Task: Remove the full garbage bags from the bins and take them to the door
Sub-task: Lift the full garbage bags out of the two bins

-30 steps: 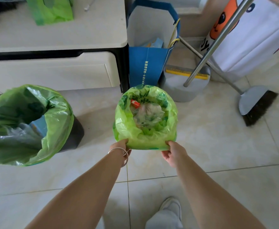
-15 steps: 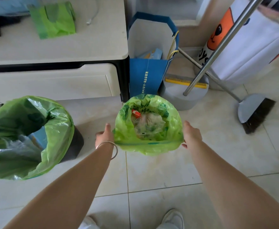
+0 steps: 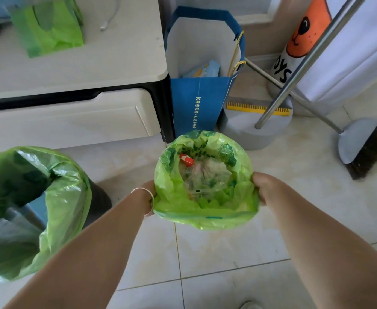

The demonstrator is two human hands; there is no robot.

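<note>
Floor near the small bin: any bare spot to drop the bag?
Bare tiles in front of the small green bag, between the forearms. Crowded behind: blue paper bag, dustpan, broom. Large bin bag blocks the left.

Home room, tiled floor (image 3: 238, 253), white drawer cabinet (image 3: 71, 121), broom (image 3: 361, 148), dustpan (image 3: 256, 128)

Legible text, head view: two items.
I read a vertical column of white Chinese characters down the blue paper bag (image 3: 199, 108); black letters "YS" on the orange-and-white cloth (image 3: 303, 41); the rest hidden.
</note>
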